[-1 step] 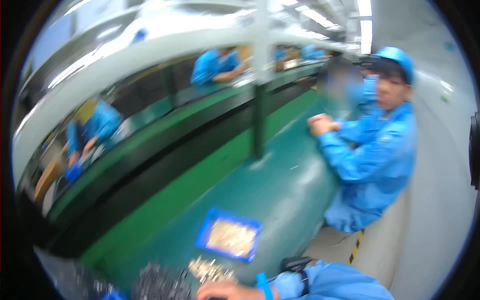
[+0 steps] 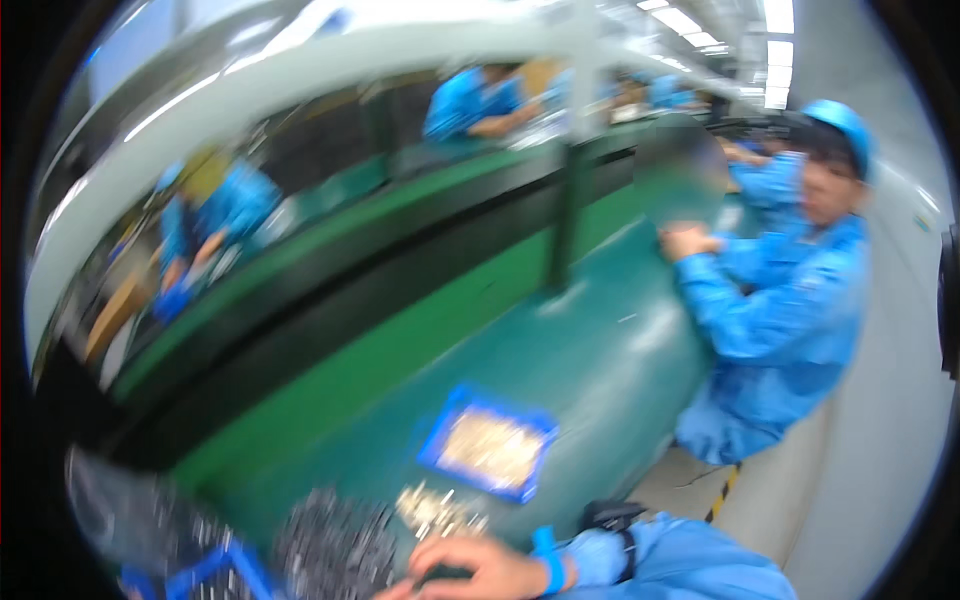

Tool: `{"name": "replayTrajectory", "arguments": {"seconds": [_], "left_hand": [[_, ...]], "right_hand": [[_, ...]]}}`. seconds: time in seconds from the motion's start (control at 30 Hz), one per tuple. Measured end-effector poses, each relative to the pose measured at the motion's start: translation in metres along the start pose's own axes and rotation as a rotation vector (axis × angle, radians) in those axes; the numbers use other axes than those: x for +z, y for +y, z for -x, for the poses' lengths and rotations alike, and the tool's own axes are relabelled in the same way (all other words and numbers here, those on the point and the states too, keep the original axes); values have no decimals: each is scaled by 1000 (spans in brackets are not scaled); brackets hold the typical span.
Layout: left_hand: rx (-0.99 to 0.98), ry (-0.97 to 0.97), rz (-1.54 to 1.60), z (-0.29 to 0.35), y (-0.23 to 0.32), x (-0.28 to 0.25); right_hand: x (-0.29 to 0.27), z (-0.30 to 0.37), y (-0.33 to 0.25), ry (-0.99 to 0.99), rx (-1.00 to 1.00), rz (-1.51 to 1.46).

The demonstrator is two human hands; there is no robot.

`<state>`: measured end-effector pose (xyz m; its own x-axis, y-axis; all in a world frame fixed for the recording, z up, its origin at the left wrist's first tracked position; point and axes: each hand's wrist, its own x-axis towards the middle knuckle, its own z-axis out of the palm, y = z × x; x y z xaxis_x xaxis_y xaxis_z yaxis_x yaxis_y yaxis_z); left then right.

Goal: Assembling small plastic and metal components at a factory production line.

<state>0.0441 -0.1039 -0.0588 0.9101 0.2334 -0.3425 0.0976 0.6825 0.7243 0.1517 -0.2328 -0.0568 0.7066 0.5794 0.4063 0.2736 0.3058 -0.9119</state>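
My right hand (image 2: 475, 568), with a blue band at the wrist, reaches in from the lower right, its fingers curled. A dark patch shows between thumb and fingers; blur hides whether it is a held piece or the table. Just beyond the fingertips lies a loose heap of small pale pieces (image 2: 437, 510). To the left is a pile of thin black parts (image 2: 335, 548). Farther off, a shallow blue tray (image 2: 432, 452) holds many similar pale pieces (image 2: 492, 450). My left hand is not in view.
The green table (image 2: 590, 370) stretches away to a post (image 2: 568, 220). A co-worker in blue (image 2: 780, 300) sits along its right side, hands together on it. Clear plastic bags (image 2: 120, 510) and a blue frame-like edge (image 2: 225, 565) lie lower left. Others work across the line.
The view has swung, so the scene sits farther right. More of my right hand and the blue edge at lower left shows.
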Motion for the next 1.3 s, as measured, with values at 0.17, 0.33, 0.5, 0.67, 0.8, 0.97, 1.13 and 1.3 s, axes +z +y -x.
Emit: {"name": "replayTrajectory", "arguments": {"seconds": [0.17,0.33,0.5,0.67,0.8,0.97,1.13,1.3], "left_hand": [[253,89,-74,-15,-10,10],[345,80,-182,-8,-18,10],[306,70,-170,-8,-19,12],[302,62,-211,-7,-20,9],[333,66,-234,-7,-19,11],[350,48,-262,-8,-19,11],[344,47,-261,-8,-19,12],[356,107,-237,-8,-20,17]], "right_hand": [[-6,4,18,65,177,-524],[-3,6,20,-7,305,-660],[-3,7,21,-1,299,-592],[-2,10,21,21,326,-560],[-1,9,22,26,323,-520],[-3,7,19,12,335,-493],[-4,7,18,-1,287,-397],[-4,8,16,7,312,-428]]}}
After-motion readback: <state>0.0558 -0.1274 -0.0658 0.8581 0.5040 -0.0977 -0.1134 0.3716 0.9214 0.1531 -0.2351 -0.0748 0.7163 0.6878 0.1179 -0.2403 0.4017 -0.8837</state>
